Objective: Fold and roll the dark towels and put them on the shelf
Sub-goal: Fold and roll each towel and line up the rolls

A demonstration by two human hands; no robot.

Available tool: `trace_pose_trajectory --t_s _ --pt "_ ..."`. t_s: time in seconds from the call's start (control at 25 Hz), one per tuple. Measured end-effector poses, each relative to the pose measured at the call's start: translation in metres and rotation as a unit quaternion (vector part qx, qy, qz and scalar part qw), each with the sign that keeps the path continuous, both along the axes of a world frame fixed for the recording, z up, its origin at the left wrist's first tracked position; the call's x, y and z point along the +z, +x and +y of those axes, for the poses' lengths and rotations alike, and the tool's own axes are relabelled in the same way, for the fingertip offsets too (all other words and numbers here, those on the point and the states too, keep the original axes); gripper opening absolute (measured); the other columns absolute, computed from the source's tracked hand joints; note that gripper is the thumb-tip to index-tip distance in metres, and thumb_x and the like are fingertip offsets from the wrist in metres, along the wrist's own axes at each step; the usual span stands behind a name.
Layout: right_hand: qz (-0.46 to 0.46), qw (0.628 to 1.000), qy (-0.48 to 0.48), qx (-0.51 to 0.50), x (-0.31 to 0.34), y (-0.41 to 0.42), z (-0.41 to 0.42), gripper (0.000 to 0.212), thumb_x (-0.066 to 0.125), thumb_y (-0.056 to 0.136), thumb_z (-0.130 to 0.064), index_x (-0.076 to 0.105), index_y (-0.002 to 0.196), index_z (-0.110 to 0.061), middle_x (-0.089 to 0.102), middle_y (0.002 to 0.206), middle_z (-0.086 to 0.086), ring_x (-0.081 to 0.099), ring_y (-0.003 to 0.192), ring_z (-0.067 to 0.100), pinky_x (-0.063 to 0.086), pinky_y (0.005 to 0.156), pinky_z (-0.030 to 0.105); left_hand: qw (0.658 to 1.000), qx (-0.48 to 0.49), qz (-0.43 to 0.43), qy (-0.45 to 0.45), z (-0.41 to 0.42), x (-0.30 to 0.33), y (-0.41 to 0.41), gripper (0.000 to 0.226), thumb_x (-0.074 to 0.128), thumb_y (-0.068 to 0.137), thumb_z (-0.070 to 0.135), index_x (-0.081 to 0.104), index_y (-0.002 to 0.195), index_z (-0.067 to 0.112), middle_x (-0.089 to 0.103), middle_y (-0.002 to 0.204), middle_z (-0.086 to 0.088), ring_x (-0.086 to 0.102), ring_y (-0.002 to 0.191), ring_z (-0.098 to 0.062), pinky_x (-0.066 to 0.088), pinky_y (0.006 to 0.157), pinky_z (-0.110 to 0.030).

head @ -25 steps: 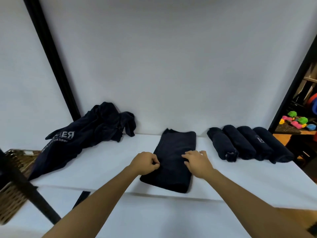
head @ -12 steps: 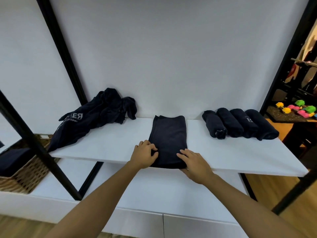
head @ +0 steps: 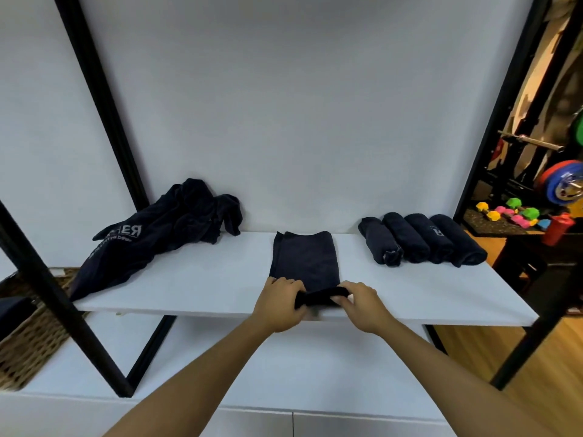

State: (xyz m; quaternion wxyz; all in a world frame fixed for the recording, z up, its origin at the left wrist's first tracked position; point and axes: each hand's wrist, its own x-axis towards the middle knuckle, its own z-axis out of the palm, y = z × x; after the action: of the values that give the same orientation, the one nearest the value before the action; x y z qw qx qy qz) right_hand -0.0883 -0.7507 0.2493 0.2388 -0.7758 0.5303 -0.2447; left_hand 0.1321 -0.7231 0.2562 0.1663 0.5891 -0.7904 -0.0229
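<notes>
A folded dark towel (head: 304,258) lies lengthwise in the middle of the white shelf (head: 410,291). Its near end is curled up into a small roll at the shelf's front edge. My left hand (head: 279,302) grips the left side of that roll. My right hand (head: 359,302) pinches the right side of it. A row of several rolled dark towels (head: 421,244) lies at the shelf's right. A heap of unfolded dark towels (head: 151,238) with white lettering sprawls at the left.
Black frame posts (head: 104,99) slant up on the left and right. A wicker basket (head: 28,329) sits low at the left. A lower white surface (head: 284,373) lies under the shelf. Coloured dumbbells (head: 511,214), a red bottle (head: 556,228) and weight plates stand beyond the right post.
Both hands have slid back to the towel's near end and curled it up into the start of a roll. The view has pulled back from the shelf.
</notes>
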Motion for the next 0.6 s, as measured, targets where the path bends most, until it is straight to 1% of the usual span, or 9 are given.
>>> trace_pose_trajectory --t_s 0.04,0.12,0.2,0.24,0.32,0.4,0.44,0.52,0.6 --pt "-0.018 0.999 0.016 -0.021 0.002 -0.002 -0.004 0.013 0.058 0.096 -0.034 0.063 0.095 -0.022 0.067 0.087 -0.002 0.06 0.085 0.02 0.049 0.08 0.035 0.998 0.001 0.054 0.039 -0.005 0.006 0.004 0.02 0.057 0.089 0.029 0.062 0.107 0.022 0.066 0.099 0.005 0.06 0.092 -0.018 0.041 0.085 -0.028" --pt "-0.053 0.996 0.033 -0.066 0.005 -0.003 -0.012 0.018 0.058 0.095 -0.037 0.057 0.093 -0.019 0.064 0.081 0.0 0.059 0.079 0.021 0.049 0.073 0.035 0.978 0.017 0.167 0.125 -0.016 0.014 0.015 0.011 0.057 0.094 0.023 0.062 0.102 0.018 0.066 0.091 0.0 0.06 0.081 -0.019 0.042 0.067 -0.025" --pt "-0.065 0.992 0.037 -0.104 0.005 0.003 -0.015 0.022 0.059 0.095 -0.037 0.051 0.101 -0.017 0.06 0.074 0.0 0.056 0.07 0.019 0.045 0.062 0.029 0.956 0.045 0.229 0.18 -0.029 0.014 0.027 0.01 0.06 0.096 0.026 0.062 0.099 0.017 0.064 0.091 0.0 0.058 0.08 -0.016 0.041 0.065 -0.022" --pt "-0.049 0.991 0.014 -0.12 0.004 0.007 -0.014 0.025 0.061 0.094 -0.034 0.049 0.107 -0.017 0.058 0.074 -0.002 0.056 0.07 0.017 0.043 0.061 0.027 0.95 0.058 0.239 0.191 -0.035 0.011 0.03 0.015 0.061 0.095 0.029 0.063 0.102 0.015 0.064 0.095 0.0 0.058 0.084 -0.016 0.041 0.069 -0.022" --pt "0.024 0.983 -0.115 -0.139 0.0 0.014 -0.01 0.028 0.065 0.091 -0.027 0.052 0.113 -0.017 0.057 0.09 -0.005 0.056 0.084 0.016 0.045 0.073 0.026 0.946 0.086 0.247 0.191 -0.048 0.001 0.033 0.028 0.066 0.092 0.035 0.063 0.108 0.013 0.064 0.101 0.001 0.057 0.091 -0.015 0.041 0.077 -0.023" --pt "0.116 0.957 -0.251 -0.086 -0.006 0.018 -0.006 0.026 0.067 0.085 -0.029 0.059 0.108 -0.019 0.057 0.101 -0.006 0.055 0.093 0.017 0.046 0.08 0.03 0.945 0.111 0.256 0.17 -0.058 -0.009 0.031 0.036 0.071 0.087 0.041 0.061 0.11 0.015 0.063 0.104 0.004 0.057 0.095 -0.014 0.042 0.079 -0.022" --pt "0.152 0.947 -0.28 -0.043 -0.008 0.018 -0.004 0.026 0.065 0.082 -0.034 0.062 0.105 -0.021 0.058 0.103 -0.007 0.054 0.095 0.015 0.046 0.081 0.03 0.945 0.121 0.261 0.158 -0.062 -0.012 0.029 0.038 0.073 0.085 0.042 0.06 0.11 0.016 0.063 0.105 0.004 0.058 0.097 -0.013 0.043 0.08 -0.023" --pt "0.213 0.938 -0.272 0.014 -0.011 0.016 -0.006 0.032 0.061 0.079 -0.044 0.066 0.104 -0.024 0.062 0.105 -0.01 0.056 0.098 0.013 0.045 0.086 0.031 0.947 0.136 0.259 0.136 -0.066 -0.014 0.026 0.042 0.073 0.084 0.044 0.057 0.111 0.016 0.063 0.107 0.003 0.06 0.099 -0.016 0.046 0.081 -0.024" --pt "0.253 0.938 -0.233 0.034 -0.012 0.015 -0.009 0.035 0.062 0.081 -0.041 0.067 0.111 -0.024 0.065 0.109 -0.009 0.06 0.102 0.015 0.044 0.092 0.034 0.954 0.164 0.226 0.112 -0.067 -0.012 0.024 0.046 0.07 0.086 0.044 0.051 0.116 0.015 0.061 0.109 0.0 0.061 0.1 -0.02 0.046 0.077 -0.025"
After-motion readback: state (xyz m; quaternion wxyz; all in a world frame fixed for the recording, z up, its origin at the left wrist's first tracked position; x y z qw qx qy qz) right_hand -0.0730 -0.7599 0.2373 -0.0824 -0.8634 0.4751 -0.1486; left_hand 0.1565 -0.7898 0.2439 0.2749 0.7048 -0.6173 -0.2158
